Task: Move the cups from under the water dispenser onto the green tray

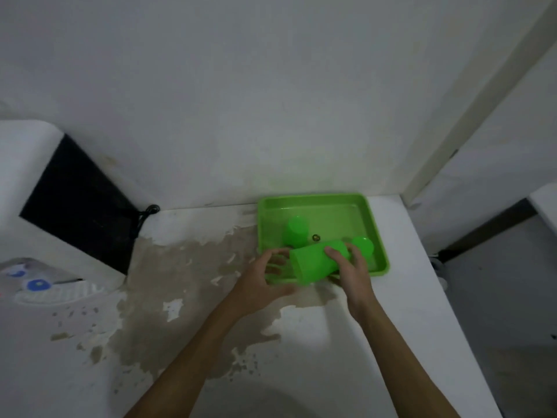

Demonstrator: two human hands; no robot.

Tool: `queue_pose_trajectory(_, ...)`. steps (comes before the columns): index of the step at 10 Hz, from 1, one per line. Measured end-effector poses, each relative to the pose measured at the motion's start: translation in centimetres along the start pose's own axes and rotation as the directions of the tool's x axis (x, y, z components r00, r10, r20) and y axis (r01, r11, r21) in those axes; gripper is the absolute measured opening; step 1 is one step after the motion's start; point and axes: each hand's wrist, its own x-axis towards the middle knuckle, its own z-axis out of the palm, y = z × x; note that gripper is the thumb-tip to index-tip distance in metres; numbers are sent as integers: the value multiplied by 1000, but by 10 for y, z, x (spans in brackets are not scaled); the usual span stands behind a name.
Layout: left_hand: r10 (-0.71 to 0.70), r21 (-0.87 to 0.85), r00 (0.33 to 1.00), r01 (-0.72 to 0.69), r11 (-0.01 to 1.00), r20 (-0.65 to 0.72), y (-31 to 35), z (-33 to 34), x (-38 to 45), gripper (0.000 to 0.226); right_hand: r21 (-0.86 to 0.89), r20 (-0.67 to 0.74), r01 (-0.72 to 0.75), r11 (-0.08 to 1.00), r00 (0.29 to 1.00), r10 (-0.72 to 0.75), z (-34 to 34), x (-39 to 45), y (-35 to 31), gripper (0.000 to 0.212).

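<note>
Your right hand [351, 268] grips a tilted green cup [316, 260] over the green tray's [372, 218] near edge; your left hand [265, 282], fingers spread, hovers at its nine o'clock.

The tray [319, 203] looks like smooth moulded plastic, bright green with a faint sheen along its rim. The cup [316, 262] held on its side over the tray's near edge is the same plastic, semi-glossy and slightly see-through at its mouth; the cup [297, 232] standing upside down inside the tray matches it. The counter [401, 297] under the tray is matt white, its coating flaked away left of the tray to a rough, dull beige patch [180, 267]. Further left, the water dispenser [27, 164] has a smooth white plastic shell with a matt black panel. Behind the tray, the wall [271, 101] is matt painted plaster, blotchy.
</note>
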Motion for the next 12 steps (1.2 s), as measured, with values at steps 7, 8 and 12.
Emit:
queue_pose_trajectory(7, -10, 370, 993, 52, 928, -114, -4, 13, 155, 29, -863, 211, 344, 369, 911, -354, -7, 163, -22, 71)
queue_pose_trajectory(8, -37, 382, 995, 71, 921, -95, -4, 16, 157, 27, -884, 223, 336, 326, 914, -339, -6, 170, -16, 73)
queue_pose_trajectory(12, -74, 343, 992, 103, 934, -97, -5, 14, 158, 31, -897, 224, 327, 299, 917, -330, -2, 172, -16, 77)
